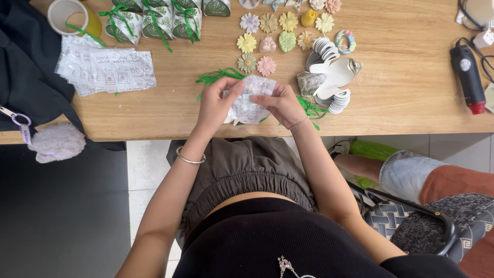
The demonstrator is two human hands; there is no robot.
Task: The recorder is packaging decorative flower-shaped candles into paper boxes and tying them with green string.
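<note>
Both hands meet over the near edge of a wooden table (pixel 401 103). My left hand (pixel 216 103) and my right hand (pixel 282 104) together pinch a small clear plastic bag (pixel 252 98) with faint print, held just above the tabletop. A silver bangle circles my left wrist, a thin bracelet my right. Green ribbon strands (pixel 218 76) lie under and beside the bag. Just beyond it sit pastel flower-shaped pieces (pixel 266 66) in rows.
A stack of flat white box blanks (pixel 329 77) lies right of my hands. Clear bags (pixel 105 64) are piled at left, ribbon-tied patterned boxes (pixel 154 20) and a tape roll (pixel 67 13) behind. A black-and-red heat tool (pixel 467 72) rests far right. A person's knee (pixel 411 172) shows below.
</note>
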